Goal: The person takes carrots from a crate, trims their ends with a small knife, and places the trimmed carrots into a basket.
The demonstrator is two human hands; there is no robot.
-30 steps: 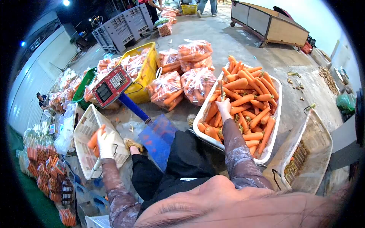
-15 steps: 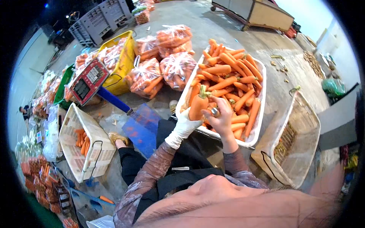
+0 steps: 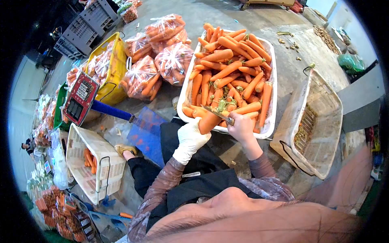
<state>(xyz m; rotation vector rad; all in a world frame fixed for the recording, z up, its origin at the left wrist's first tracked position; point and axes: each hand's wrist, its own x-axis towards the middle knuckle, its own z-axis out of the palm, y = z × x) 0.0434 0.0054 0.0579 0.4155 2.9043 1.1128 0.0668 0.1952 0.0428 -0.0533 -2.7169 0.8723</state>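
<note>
My left hand (image 3: 192, 137), in a white glove, is closed round a thick carrot (image 3: 209, 122) whose top points up and away from me. My bare right hand (image 3: 241, 128) grips the handle of a knife (image 3: 219, 115). The blade lies across the carrot's top end, by the cut green stub (image 3: 221, 106). Both hands are at the near edge of a white crate (image 3: 272, 73) heaped with loose carrots (image 3: 231, 73).
Left of the crate are tied bags of carrots (image 3: 174, 62), a yellow crate (image 3: 117, 65) and a red scale display (image 3: 80, 97) on a blue post. A white basket (image 3: 109, 172) with a few carrots stands left, another basket (image 3: 324, 133) right.
The carrot has tipped forward from nearly upright and moved slightly down and left. The knife blade, hard to see before, now lies across its top. My view has shifted a little.
</note>
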